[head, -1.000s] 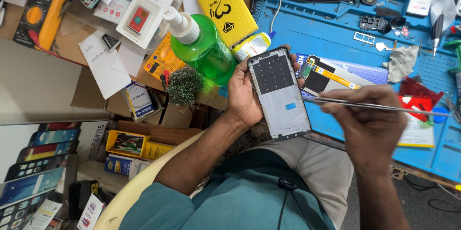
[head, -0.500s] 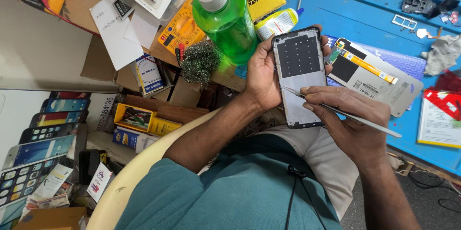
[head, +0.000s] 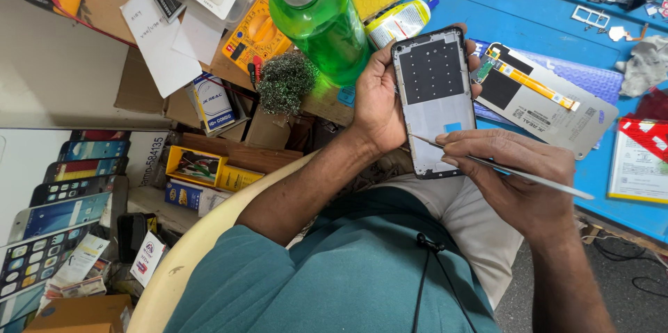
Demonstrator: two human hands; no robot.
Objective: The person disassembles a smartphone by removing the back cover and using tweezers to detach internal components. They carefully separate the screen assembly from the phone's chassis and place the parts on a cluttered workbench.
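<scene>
**Tool tip on an open phone frame**

The left hand (head: 379,100) grips a phone frame (head: 435,100) by its edge, holding it over the lap, inner side up. The right hand (head: 518,180) pinches a thin metal tool (head: 515,171), its tip touching the frame's lower left part. A green bottle (head: 323,16) stands just beside the left hand; a battery (head: 543,100) lies on the blue mat (head: 557,41).

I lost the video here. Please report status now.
Left hand grips phone frame. Right hand holds thin metal tool, tip on frame. Nothing in the way.
</scene>
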